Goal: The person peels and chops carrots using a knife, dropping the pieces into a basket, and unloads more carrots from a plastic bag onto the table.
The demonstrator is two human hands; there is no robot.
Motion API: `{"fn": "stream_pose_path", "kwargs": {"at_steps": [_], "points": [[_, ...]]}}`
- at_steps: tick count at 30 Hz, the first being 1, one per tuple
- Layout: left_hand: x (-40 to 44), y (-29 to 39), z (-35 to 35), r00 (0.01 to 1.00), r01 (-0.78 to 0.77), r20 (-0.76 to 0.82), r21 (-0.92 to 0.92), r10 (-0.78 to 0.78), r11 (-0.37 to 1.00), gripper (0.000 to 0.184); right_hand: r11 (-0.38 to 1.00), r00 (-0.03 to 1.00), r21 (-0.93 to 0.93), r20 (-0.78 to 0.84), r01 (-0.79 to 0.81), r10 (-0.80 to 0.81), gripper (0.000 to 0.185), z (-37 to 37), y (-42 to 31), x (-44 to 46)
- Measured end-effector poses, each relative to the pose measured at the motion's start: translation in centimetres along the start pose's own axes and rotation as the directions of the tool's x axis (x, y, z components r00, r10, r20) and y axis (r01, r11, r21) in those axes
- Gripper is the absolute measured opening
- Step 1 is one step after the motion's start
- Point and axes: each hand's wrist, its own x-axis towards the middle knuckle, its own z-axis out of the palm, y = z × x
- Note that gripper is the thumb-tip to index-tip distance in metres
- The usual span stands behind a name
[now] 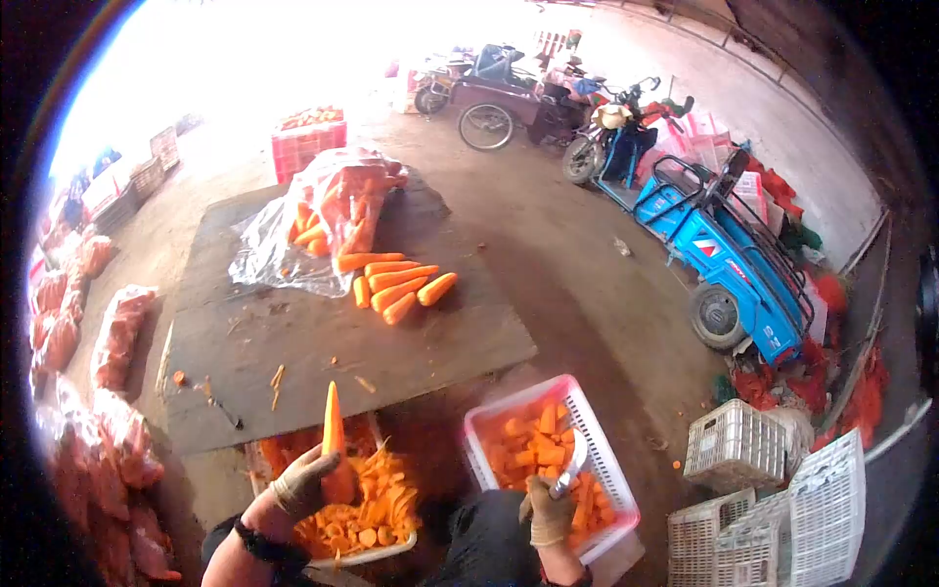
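My left hand [305,481], in a pale glove, is closed around a large carrot [334,421] that points upward. Below it stands a container of carrot scraps and peelings [367,504]. My right hand [548,512], also gloved, grips a knife [572,465] with a curved metal blade, over a pink and white basket [614,479] of cut carrot pieces. On the dark board [264,338] ahead, several whole carrots [396,284] lie beside an open plastic bag [337,210] of carrots.
Filled bags [122,338] line the left side. A red crate [308,149] stands behind the board. A blue cargo tricycle [729,269] and a brown one [509,103] are parked beyond. White crates [734,445] are stacked at lower right.
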Motion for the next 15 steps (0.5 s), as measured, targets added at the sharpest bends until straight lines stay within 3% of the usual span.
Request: {"fn": "stream_pose_path", "kwargs": {"at_steps": [3, 5, 6, 8, 9, 11, 13, 15], "points": [[-7.8, -1.4, 0.5, 0.985, 0.014, -0.17, -0.084, -0.028, 0.996, 0.042, 0.995, 0.997, -0.104, 0.078, 0.005, 0.003, 0.023, 1.1, -2.4, -2.4], [-11.3, -4.3, -2.2, 0.988, 0.001, -0.152, 0.019, 0.002, 1.0, 0.042, 0.977, 0.993, -0.205, 0.111, 0.059, -0.037, 0.022, 2.6, 3.0, -2.2], [-13.6, -2.8, 0.3, 0.994, 0.043, -0.109, 0.27, -0.014, 0.962, 0.041, 0.952, 0.941, -0.233, 0.316, 0.198, -0.118, 0.02, 3.2, 1.3, -4.3], [-15.4, -6.9, -2.0, 0.98, 0.049, -0.19, 0.521, 0.06, 0.852, 0.035, 0.826, 0.933, -0.485, 0.338, 0.287, -0.126, 0.02, 6.3, 5.0, -7.4], [-16.0, -7.4, -1.2, 0.97, 0.004, -0.192, 0.616, 0.145, 0.788, 0.032, 0.941, 0.886, -0.225, 0.444, 0.253, -0.132, 0.02, 6.8, 0.9, -11.5], [-17.0, -9.0, -1.3, 0.948, -0.009, -0.219, 0.707, 0.231, 0.707, 0.029, 0.864, 0.736, -0.21, 0.634, 0.457, -0.235, 0.025, 8.0, 2.9, -14.0], [-17.9, -8.7, -0.4, 0.926, -0.001, -0.206, 0.837, 0.317, 0.547, 0.028, 0.833, 0.685, -0.277, 0.711, 0.48, -0.158, 0.027, 8.3, -0.7, -16.5], [-18.4, -9.0, -0.4, 0.934, 0.145, -0.33, 0.701, 0.138, 0.698, 0.028, 0.735, 0.699, -0.351, 0.678, 0.58, -0.227, 0.026, 9.2, 1.0, -17.0]]}}
